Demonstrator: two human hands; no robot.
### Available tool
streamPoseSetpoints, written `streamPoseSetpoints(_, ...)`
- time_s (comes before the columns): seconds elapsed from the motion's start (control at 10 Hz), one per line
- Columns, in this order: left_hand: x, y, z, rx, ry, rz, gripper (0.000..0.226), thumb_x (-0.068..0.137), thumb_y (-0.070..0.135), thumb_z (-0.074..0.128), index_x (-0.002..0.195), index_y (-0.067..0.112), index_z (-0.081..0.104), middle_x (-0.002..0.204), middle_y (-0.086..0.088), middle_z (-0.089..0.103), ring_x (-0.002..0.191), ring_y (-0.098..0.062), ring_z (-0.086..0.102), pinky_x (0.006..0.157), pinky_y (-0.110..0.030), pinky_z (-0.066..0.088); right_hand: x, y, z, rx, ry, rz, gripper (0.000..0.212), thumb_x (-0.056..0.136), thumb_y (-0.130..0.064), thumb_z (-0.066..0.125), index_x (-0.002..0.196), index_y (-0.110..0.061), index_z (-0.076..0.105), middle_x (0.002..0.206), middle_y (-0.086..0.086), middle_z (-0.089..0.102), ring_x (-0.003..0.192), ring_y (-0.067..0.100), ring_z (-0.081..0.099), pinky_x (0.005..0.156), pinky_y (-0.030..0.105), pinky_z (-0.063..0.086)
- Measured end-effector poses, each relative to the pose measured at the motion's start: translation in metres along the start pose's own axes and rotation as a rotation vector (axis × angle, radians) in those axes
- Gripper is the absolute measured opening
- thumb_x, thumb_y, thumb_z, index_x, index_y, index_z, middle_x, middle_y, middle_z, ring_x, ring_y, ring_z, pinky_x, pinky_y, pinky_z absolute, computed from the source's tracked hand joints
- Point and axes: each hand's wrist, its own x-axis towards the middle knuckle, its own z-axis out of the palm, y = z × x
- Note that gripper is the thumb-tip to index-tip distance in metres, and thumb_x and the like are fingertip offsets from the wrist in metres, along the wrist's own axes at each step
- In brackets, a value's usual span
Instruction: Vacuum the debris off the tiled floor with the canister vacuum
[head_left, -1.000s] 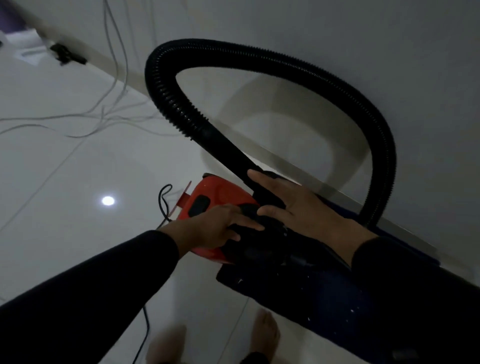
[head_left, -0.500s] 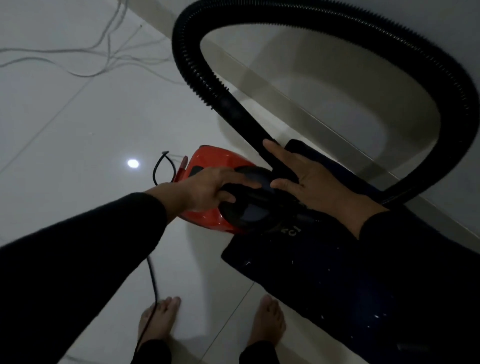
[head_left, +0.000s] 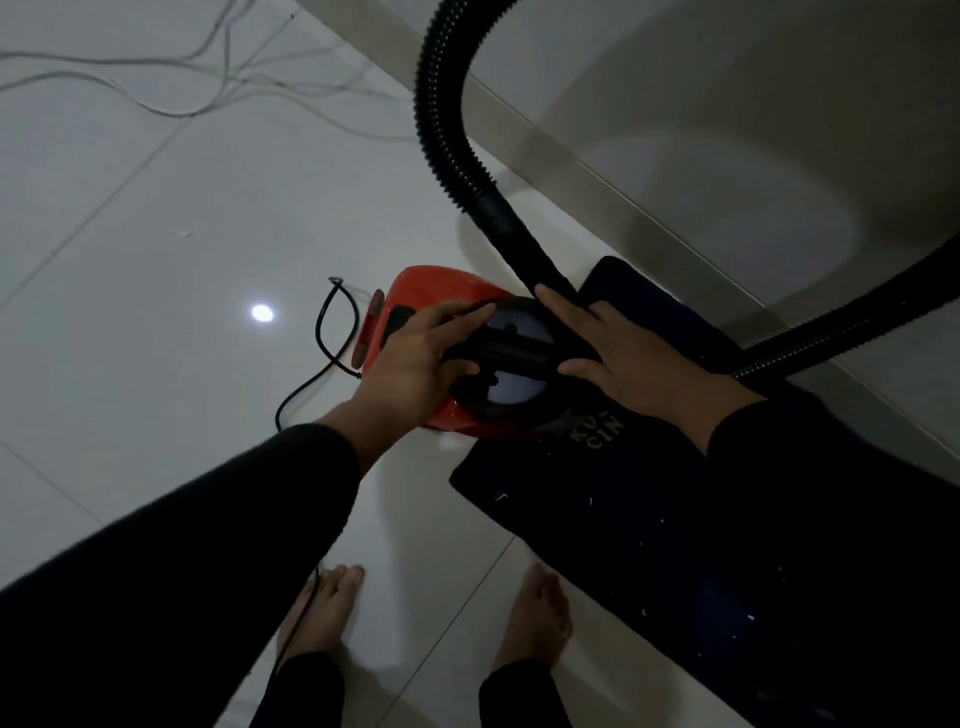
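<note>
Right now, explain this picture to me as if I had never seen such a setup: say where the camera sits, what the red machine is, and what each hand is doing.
The camera sits on the person's head and looks down, so you see their own arms and bare feet. The red canister vacuum stands on the white tiled floor, partly on a dark mat speckled with pale debris. A black ribbed hose loops up from its front. The left hand curls over the black handle on top. The right hand lies with straight fingers against the black front cover, beside the hose socket. A black power cord trails from the back, and pale cables lie farther off.
</note>
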Motion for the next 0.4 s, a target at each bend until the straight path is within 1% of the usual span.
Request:
streamPoseSetpoints(0.1,0.000,0.007,-0.005,0.088,-0.073,-0.055,0.065,0.090,0.022,0.062,0.147,0.022,0.031,0.154,-0.007,0.028,0.142,-0.024,0.025,0.109,-0.019,0.012,-0.003,-0.006,0.000,-0.013,0.033,0.016,0.079,0.099,-0.021,0.051,0.134,-0.059,-0.007,0.146,0.011,0.030,0.129,0.030,0.042,0.097,0.024,0.033)
streamPoseSetpoints(0.2,0.004,0.017,-0.017,0.221,-0.137,-0.193,0.075,0.091,0.027,0.059,0.151,0.018,0.016,0.158,-0.010,0.016,0.145,-0.027,0.016,0.115,-0.032,0.012,-0.011,-0.017,-0.004,-0.022,0.114,0.039,0.078,0.096,-0.024,0.055,0.140,-0.056,-0.001,0.152,0.009,0.025,0.136,0.028,0.037,0.105,0.030,0.035)
streamPoseSetpoints(0.3,0.011,0.039,-0.040,0.417,-0.311,-0.276,0.062,0.092,0.029,0.056,0.145,0.010,0.030,0.144,-0.017,0.040,0.133,-0.033,0.036,0.108,-0.041,0.031,-0.020,-0.034,-0.013,0.000,0.126,0.151,0.071,0.095,-0.033,0.056,0.149,-0.046,0.011,0.157,0.013,0.019,0.144,0.029,0.025,0.113,0.039,0.030)
streamPoseSetpoints(0.4,0.020,0.072,-0.077,0.545,-0.381,-0.256,0.040,0.090,0.030,0.055,0.124,0.008,0.055,0.126,-0.017,0.057,0.117,-0.034,0.052,0.091,-0.037,0.043,-0.024,-0.062,-0.041,-0.085,0.025,0.332,0.065,0.098,-0.038,0.048,0.153,-0.022,0.018,0.159,0.015,0.018,0.147,0.029,0.019,0.117,0.036,0.022)
